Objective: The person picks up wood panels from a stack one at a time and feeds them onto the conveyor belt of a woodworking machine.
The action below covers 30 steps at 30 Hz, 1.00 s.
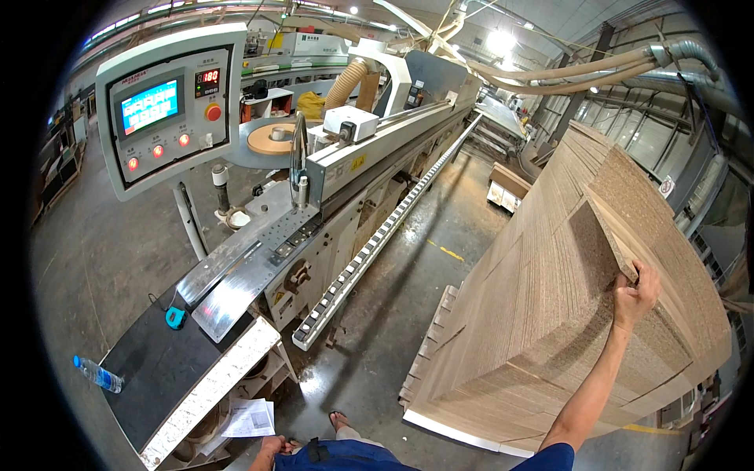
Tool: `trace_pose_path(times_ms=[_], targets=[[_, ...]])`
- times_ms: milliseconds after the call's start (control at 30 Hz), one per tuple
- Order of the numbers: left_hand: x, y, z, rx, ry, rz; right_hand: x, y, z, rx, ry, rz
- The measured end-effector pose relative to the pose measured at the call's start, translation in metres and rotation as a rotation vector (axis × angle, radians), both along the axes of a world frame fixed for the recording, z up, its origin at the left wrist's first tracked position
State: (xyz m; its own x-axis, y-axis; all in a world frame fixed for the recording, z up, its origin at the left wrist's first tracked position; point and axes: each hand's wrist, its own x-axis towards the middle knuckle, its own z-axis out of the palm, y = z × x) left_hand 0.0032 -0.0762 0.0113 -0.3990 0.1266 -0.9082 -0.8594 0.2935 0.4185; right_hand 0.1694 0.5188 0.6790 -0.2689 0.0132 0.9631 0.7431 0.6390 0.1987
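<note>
My right hand [638, 293] is closed on the near corner of a particleboard panel [598, 242], which is tilted up from the top of a tall stack of boards [503, 314] on my right. The thumb and fingers pinch the panel's edge, while its far part still rests against the stack. Low in front of my body, my left hand [276, 447] is held with its fingers curled in. It is small and partly cut off, so anything inside it is hidden. Papers with print [250, 418] lie just beside that hand, under the machine's table.
A long edge-banding machine [345, 188] runs away on the left, with a roller rail [393, 228] along its side. Its control panel [174, 110] stands far left. On the black table [149, 385] are a water bottle [98, 374] and a teal tape measure [176, 317]. A pallet [428, 345] supports the stack.
</note>
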Motion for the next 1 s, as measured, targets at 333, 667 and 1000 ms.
trace_pose_path(times_ms=[333,667,1000], targets=[[0.002,0.006,0.006,-0.011,-0.064,0.056,0.004,0.008,-0.006,0.003,0.007,-0.017],[-0.001,0.003,-0.005,-0.013,-0.097,0.038,-0.004,-0.001,-0.001,0.072,0.017,-0.015],[0.0,0.004,-0.01,-0.006,-0.062,0.078,-0.004,-0.001,0.0,0.095,-0.007,-0.021]])
